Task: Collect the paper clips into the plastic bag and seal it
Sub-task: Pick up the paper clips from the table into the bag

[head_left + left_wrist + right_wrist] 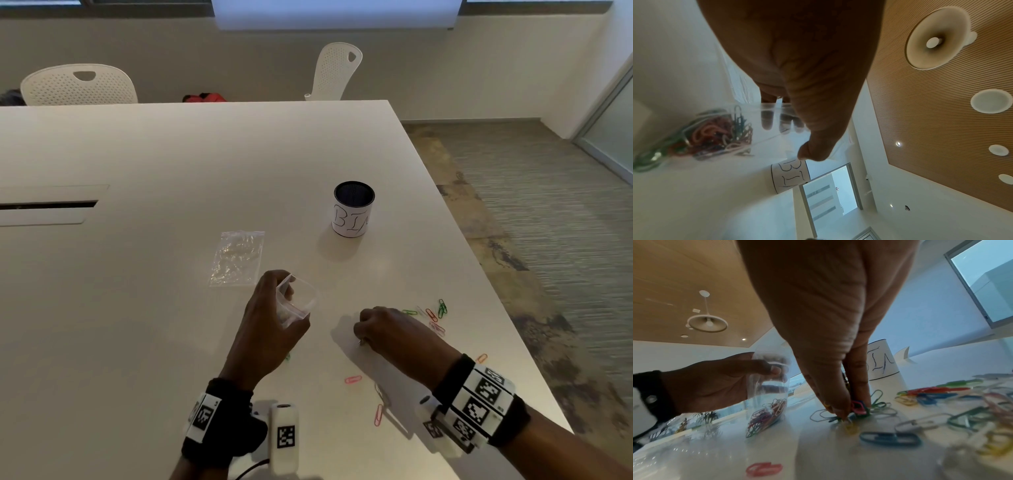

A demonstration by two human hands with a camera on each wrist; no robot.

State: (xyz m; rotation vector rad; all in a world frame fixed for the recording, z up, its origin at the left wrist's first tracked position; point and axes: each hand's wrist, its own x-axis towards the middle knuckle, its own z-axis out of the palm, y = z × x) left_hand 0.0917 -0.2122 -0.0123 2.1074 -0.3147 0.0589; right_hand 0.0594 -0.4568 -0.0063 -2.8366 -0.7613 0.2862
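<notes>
White tabletop (171, 154) carries scattered paper clips (442, 308), where the right hand (387, 329) fingers (838, 404) pinch several, while the left hand (267, 329) holds the open plastic bag (296, 301), partly filled, upright just beside.

This looks like an office meeting room. A large white conference table (171, 164) fills most of the head view, with a recessed cable hatch (51, 205) set into its top. Two white perforated plastic chairs (78, 85) stand beyond its far edge against a plain wall. The floor is patterned carpet (548, 212), and a glass partition (613, 133), probably a sliding door, closes the right side. The wrist views show a slatted wood ceiling (931, 97) with round pendant lamps (937, 40) and recessed spotlights.
</notes>
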